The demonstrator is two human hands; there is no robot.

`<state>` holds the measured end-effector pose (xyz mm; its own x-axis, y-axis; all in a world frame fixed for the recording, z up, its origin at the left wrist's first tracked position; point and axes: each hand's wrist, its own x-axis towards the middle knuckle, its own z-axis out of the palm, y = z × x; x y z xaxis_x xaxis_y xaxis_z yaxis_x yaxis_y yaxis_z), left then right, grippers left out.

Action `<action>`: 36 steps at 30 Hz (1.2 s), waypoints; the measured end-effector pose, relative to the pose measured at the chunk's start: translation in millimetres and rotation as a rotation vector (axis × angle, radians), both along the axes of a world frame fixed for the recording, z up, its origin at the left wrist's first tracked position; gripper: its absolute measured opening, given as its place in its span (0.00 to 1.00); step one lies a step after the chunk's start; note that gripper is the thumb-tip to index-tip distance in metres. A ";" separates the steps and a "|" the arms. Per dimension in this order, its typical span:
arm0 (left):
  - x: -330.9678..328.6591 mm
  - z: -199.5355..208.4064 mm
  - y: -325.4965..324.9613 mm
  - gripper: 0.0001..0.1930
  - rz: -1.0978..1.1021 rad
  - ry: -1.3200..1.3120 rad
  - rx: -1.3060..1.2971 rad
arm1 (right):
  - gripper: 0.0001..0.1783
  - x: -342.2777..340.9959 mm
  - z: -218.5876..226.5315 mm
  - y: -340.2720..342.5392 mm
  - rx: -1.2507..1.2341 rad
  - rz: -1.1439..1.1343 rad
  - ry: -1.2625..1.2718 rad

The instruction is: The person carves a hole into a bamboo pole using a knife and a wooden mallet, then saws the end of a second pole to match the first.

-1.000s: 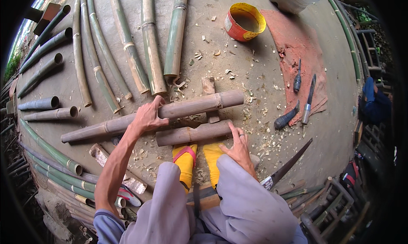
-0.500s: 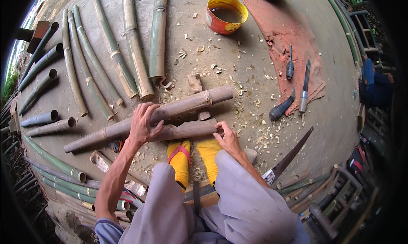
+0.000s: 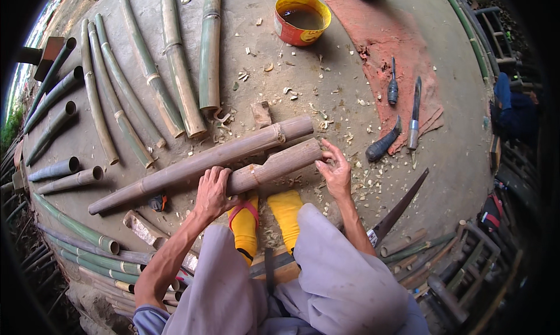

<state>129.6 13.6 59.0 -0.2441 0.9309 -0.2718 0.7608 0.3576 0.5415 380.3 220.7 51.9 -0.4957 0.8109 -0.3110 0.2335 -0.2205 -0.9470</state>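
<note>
Beside the short bamboo piece (image 3: 274, 167) lies a longer pole (image 3: 204, 163), touching it.

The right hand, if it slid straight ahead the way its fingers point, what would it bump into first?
The right hand already touches the short bamboo piece's end. Its fingers point up-left, so next would probably come the longer bamboo pole just behind, though depth is hard to judge.

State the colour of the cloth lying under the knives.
Faded reddish-orange cloth, seen in the head view.
</note>
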 end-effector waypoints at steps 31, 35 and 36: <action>-79.6 4.9 29.5 0.34 0.059 -0.090 -0.136 | 0.26 -22.4 -36.7 -29.3 0.300 0.044 -0.436; -86.7 25.4 28.3 0.34 0.156 -0.022 0.048 | 0.33 -76.9 -25.4 -5.2 0.331 0.465 -0.645; -88.3 28.9 31.4 0.34 0.162 -0.022 0.017 | 0.34 -85.9 -31.0 -4.9 0.353 0.475 -0.643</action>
